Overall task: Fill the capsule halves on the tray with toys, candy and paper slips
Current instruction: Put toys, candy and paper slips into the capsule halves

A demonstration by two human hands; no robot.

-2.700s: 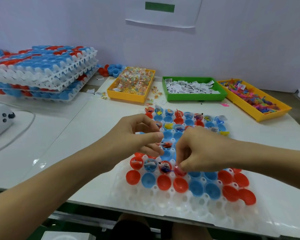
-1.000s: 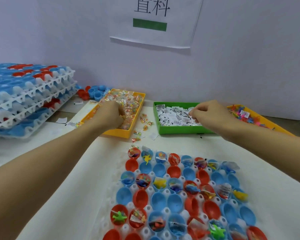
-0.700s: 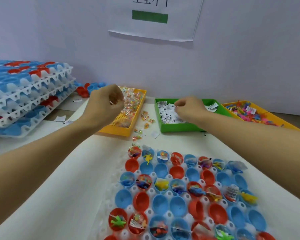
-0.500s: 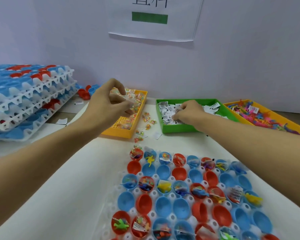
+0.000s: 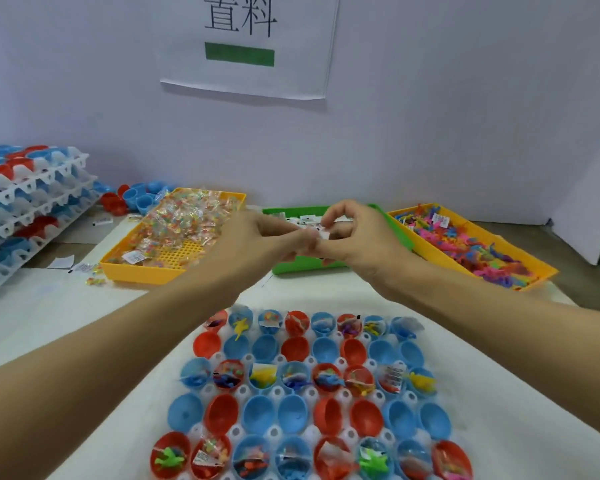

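A small white paper slip (image 5: 321, 233) is pinched between the fingertips of both hands, held in the air above the near edge of the green plastic bin of paper slips (image 5: 388, 230). The right hand (image 5: 355, 240) curls its thumb and forefinger onto the slip from the right; the left hand (image 5: 257, 240) meets it from the left with its fingers curled, and appears also to hold something clear against the slip, though what it is cannot be told.

Nearer, below the two forearms, lies the white plastic moulded tray (image 5: 343, 362) of red and blue capsule halves (image 5: 293, 348). Its rows alternate: some halves hold small coloured toys, wrapped candy and slips, others are bare.

Left of the green bin stands a yellow plastic bin of clear-wrapped candy (image 5: 174, 233); right of it, a yellow plastic bin of bright rubbery toys (image 5: 465, 244). At far left sits a stack of white trays loaded with capsule halves (image 5: 25, 202), with loose red and blue halves (image 5: 132, 199) beside it. A white paper sign (image 5: 246, 46) hangs on the wall.
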